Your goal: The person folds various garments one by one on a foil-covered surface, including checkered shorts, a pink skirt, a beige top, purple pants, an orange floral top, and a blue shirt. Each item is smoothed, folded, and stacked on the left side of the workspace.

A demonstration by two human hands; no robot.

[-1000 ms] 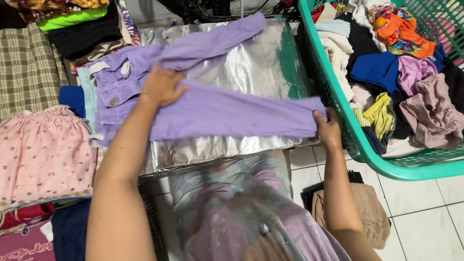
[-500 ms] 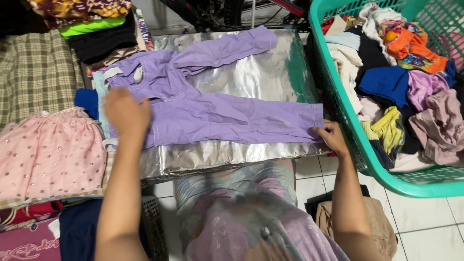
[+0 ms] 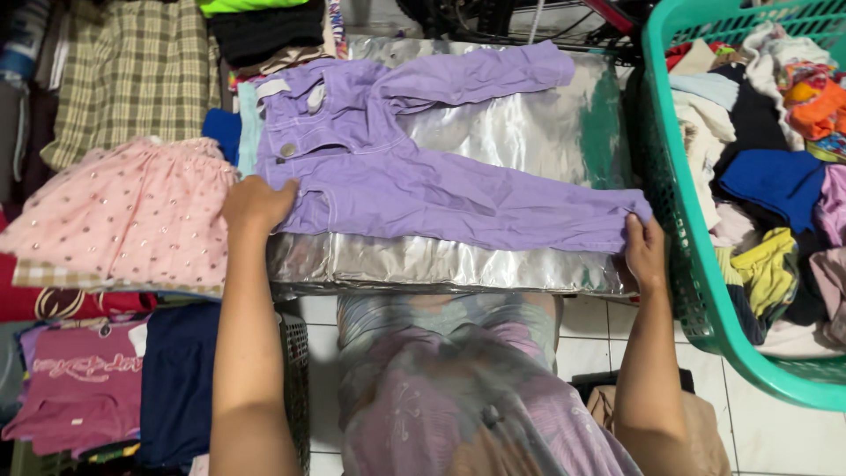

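While pulling the trousers (image 3: 423, 189) taut on the board (image 3: 529, 132): left hand (image 3: 256, 204) flat at the waist, fingers together; right hand (image 3: 646, 251) clamped on the hem.

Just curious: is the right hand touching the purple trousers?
Touching. The head view shows the right hand pinching the leg hem of the purple cotton trousers.

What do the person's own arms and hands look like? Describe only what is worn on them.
Both arms are bare from above the elbow down: no sleeves reach into view. The left hand and right hand wear no gloves, and no rings, watch or bracelets show. Below them the person's clothing is a patterned fabric in lilac and grey tones.
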